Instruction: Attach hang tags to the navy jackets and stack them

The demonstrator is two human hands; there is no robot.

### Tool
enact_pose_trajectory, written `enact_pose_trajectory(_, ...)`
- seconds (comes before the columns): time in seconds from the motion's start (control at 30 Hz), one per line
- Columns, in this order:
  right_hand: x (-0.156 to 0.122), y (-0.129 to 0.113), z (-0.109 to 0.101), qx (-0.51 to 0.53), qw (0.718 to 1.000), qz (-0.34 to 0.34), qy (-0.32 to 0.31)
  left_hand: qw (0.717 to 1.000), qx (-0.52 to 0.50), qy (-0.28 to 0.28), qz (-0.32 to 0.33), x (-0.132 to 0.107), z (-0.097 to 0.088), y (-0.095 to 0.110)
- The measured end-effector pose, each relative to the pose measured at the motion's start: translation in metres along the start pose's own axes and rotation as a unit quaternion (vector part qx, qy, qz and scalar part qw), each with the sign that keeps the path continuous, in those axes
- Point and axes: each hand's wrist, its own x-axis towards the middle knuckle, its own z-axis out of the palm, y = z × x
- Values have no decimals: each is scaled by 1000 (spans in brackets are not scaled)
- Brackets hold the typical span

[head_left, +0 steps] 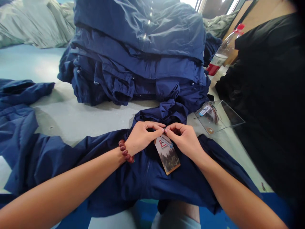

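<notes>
A navy blue garment (133, 178) lies spread on the table in front of me. A printed card hang tag (167, 154) rests on it. My left hand (141, 135), with a bead bracelet at the wrist, and my right hand (184, 138) meet fingertip to fingertip just above the tag's top end. Both pinch there; what lies between the fingers is too small to make out. The tag hangs down from that spot.
A tall stack of folded navy garments (140, 54) stands behind. A clear plastic tray (220, 116) with tags and strings sits to the right, beside a black fabric heap (269, 95) and a plastic bottle (222, 51). More navy cloth (16, 108) lies at left.
</notes>
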Motion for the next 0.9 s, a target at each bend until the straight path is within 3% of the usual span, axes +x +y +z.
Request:
enact_pose_trajectory(0.1, 1, 0, 0, -5, 1000, -6, 2, 1000, -1, -1, 4, 0, 2, 0)
enact_pose_trajectory(0.37, 2, 0, -2, 31, 999, 4, -39, 995, -72, -42, -63, 2, 1, 6)
enact_pose_trajectory(0.7, 6, 6, -8, 109, 985, 36, -128, 989, -72, -106, -74, 3, -4, 3)
enact_pose_trajectory(0.9, 6, 4, -9, 119, 987, 35, -98, 983, -125, -98, -92, 3, -6, 8)
